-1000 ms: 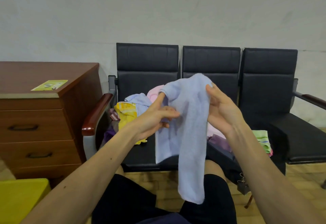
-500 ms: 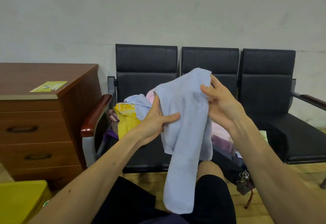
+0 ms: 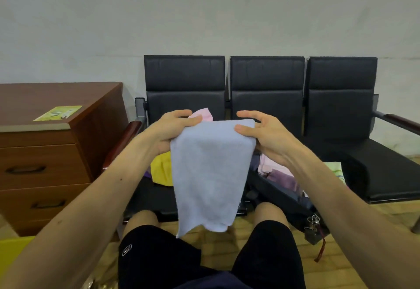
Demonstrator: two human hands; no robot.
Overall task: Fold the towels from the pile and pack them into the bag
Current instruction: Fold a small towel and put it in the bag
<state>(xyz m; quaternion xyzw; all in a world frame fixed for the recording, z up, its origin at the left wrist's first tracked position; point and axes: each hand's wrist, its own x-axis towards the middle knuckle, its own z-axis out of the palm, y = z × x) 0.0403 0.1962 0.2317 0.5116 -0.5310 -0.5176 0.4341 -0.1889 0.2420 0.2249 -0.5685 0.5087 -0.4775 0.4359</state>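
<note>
Gripping a blue towel [image 3: 211, 175] by its top edge in mid-air, above the knees and in front of a row of black seats [image 3: 341, 106]. Left hand [image 3: 172, 129] clamped on the left corner, right hand [image 3: 263, 136] pinching the right corner with the thumb in front; hands apart, a towel's width between them. Hanging doubled and narrowing downward, lower hem uneven between the legs in black shorts [image 3: 159, 254]. Behind it, on the left seat, a pile mostly hidden: only a yellow towel [image 3: 161, 170] at the left and a pink towel [image 3: 204, 114] peeking over the top. On the middle seat, an open dark bag [image 3: 284, 195] with folded pink and purple towels [image 3: 279, 175] inside, partly blocked by the right wrist and the blue towel's edge. Just beyond the right forearm, a green towel [image 3: 334, 168]. Dangling from the bag's near corner, keys [image 3: 314, 222]. At far left, a wooden dresser [image 3: 56, 152] with a leaflet [image 3: 58, 113] on top.
</note>
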